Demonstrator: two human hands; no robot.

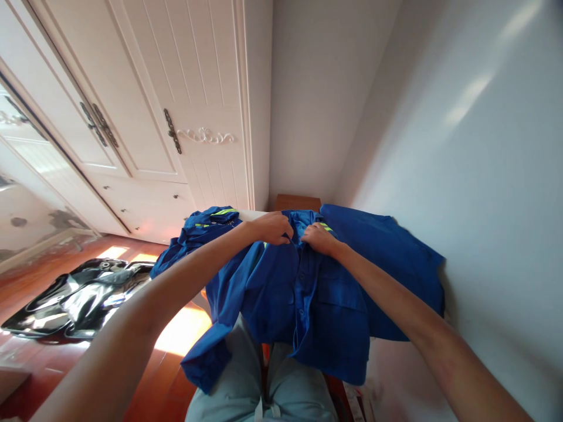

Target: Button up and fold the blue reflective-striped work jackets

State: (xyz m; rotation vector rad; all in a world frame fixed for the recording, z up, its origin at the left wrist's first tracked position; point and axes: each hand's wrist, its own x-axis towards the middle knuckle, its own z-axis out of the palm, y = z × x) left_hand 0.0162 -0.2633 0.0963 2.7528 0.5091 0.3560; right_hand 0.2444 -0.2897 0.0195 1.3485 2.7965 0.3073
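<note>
Blue jacket [279, 287]: smack in the middle, right in front of the person, button strip running down towards the lap; can't tell what's underneath it
Left hand [273, 228]: fingers pinched on the jacket up at the collar, left side
Right hand [319, 238]: fingers curled tight on the collar too, other side, so the neck opening sits between both hands
Loose sleeve [206, 357]: flopped down at lower left, over the edge of the grey trousers [297, 381]
Left pile: crumpled blue garment [191, 234] with yellow-green strips, just beside the jacket
Right side: flatter blue cloth [387, 252], partly behind the right forearm
Background: pale wardrobe [206, 76], plus a glossy black case [88, 296] lying on the reddish floor [145, 375], well apart from the clothes
</note>
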